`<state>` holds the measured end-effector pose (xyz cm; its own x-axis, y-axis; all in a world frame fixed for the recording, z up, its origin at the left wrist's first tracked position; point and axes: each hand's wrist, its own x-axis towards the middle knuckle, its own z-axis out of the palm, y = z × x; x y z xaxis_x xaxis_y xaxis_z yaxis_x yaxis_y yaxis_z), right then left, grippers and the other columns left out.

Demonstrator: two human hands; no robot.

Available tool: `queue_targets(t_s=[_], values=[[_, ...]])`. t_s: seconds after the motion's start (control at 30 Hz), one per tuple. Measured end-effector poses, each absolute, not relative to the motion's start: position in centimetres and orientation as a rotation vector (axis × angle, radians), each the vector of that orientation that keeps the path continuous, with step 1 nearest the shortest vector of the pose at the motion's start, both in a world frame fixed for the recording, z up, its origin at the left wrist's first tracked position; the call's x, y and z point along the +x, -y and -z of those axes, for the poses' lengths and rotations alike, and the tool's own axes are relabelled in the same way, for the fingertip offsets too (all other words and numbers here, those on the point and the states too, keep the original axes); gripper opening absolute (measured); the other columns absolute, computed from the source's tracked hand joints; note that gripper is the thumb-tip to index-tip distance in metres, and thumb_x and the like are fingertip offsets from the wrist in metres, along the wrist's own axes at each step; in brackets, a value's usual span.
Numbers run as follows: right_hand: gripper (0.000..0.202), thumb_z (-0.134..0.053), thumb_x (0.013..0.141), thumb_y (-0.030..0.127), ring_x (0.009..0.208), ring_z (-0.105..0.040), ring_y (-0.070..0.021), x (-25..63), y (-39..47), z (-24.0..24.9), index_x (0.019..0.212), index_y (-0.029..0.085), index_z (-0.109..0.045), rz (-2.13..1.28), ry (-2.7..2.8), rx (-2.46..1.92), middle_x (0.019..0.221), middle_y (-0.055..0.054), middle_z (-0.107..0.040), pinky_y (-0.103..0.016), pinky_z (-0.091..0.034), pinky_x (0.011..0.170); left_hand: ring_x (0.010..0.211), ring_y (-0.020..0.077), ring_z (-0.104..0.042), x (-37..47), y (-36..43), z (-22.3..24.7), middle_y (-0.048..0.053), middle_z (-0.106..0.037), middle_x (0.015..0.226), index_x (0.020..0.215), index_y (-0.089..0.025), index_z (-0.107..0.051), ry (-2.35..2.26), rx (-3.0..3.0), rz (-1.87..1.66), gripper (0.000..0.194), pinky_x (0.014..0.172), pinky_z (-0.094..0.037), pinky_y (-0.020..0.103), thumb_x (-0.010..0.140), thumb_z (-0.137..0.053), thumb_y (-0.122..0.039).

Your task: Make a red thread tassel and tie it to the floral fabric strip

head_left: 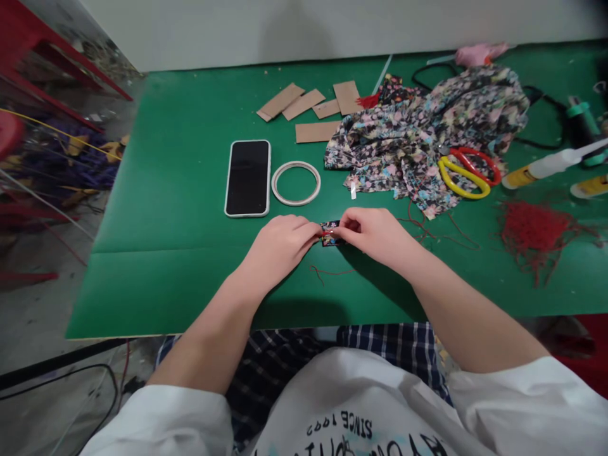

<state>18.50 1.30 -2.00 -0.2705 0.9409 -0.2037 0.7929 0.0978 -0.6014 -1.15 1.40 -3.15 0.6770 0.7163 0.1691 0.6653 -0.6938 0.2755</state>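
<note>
The green tabletop (pixel 180 190) spreads across the middle of the frame, with a rumpled heap of dark floral cloth printed in pink and pale blue (pixel 408 139) at upper right. Near the frame's centre, the left hand (pixel 280 250) comes in from the lower left and the right hand (pixel 380 237) from the lower right, their fingertips facing each other just apart. Above the left hand lie a black-screened phone in a pale case (pixel 247 180) and, beside it, a thin whitish ring like a tape roll (pixel 296 202). Between the hands, flat on the table, sits a small dark floral patch (pixel 330 242): right of the left fingertips, left of the right palm. The right hand is the nearer, its fingers covering the patch's right part, so its long axis cannot be told. A narrow red strip (pixel 327 234) crosses it left to right, in line with both sets of fingertips. The left fingers are bunched, seemingly pinching the strip's left end; the right thumb and forefinger bend over the patch, whether gripping or only pressing I cannot tell. Below the patch trails a fine red thread (pixel 335 273).
</note>
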Motion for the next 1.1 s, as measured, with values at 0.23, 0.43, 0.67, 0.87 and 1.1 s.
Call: queue_targets(t_s=[0.23,0.43,0.67,0.87,1.1], values=[[0.022,-0.054,0.079,0.038,0.06,-0.053,-0.0112,18.4,-1.35,2.07,0.069,0.019,-0.059,-0.914,2.161,-1.763,0.067,0.001,-0.063,-0.024,-0.031,0.055,0.082,0.0172,-0.059,-1.14,-1.55,3.29,0.006,-0.065,0.084,0.094,-0.016,-0.063,-1.101,2.703,-0.352,0.023,0.073,-0.045,0.029,0.09,-0.043,-0.026],[0.022,-0.053,0.08,0.038,0.06,-0.053,-0.0115,18.5,-1.35,2.2,0.069,0.019,-0.057,-0.912,2.185,-1.736,0.067,0.0,-0.063,-0.024,-0.031,0.055,0.082,0.0172,-0.059,-1.12,-1.48,3.28,0.006,-0.065,0.084,0.094,-0.016,-0.063,-1.082,2.725,-0.379,0.024,0.072,-0.044,0.029,0.091,-0.042,-0.025],[0.02,-0.052,0.081,0.034,0.058,-0.05,-0.0111,18.47,-1.35,1.87,0.068,0.019,-0.056,-0.891,2.214,-1.741,0.065,0.0,-0.061,-0.024,-0.03,0.055,0.082,0.0174,-0.059,-1.2,-1.48,3.38,0.007,-0.065,0.084,0.094,-0.016,-0.064,-1.063,2.733,-0.389,0.024,0.072,-0.044,0.029,0.091,-0.041,-0.025],[0.019,-0.05,0.08,0.032,0.057,-0.048,-0.011,18.34,-1.32,2.03,0.068,0.019,-0.055,-0.84,2.262,-1.755,0.065,0.0,-0.06,-0.025,-0.027,0.053,0.081,0.0171,-0.059,-1.17,-1.5,3.27,0.006,-0.065,0.084,0.092,-0.016,-0.065,-1.05,2.747,-0.378,0.025,0.072,-0.043,0.03,0.091,-0.042,-0.025],[0.023,-0.05,0.082,0.036,0.058,-0.048,-0.0112,18.27,-1.31,2.18,0.067,0.019,-0.054,-0.851,2.26,-1.75,0.066,-0.001,-0.06,-0.025,-0.026,0.054,0.08,0.0166,-0.059,-1.33,-1.58,3.25,0.005,-0.066,0.082,0.092,-0.017,-0.065,-1.066,2.767,-0.4,0.023,0.073,-0.043,0.03,0.09,-0.043,-0.024]])
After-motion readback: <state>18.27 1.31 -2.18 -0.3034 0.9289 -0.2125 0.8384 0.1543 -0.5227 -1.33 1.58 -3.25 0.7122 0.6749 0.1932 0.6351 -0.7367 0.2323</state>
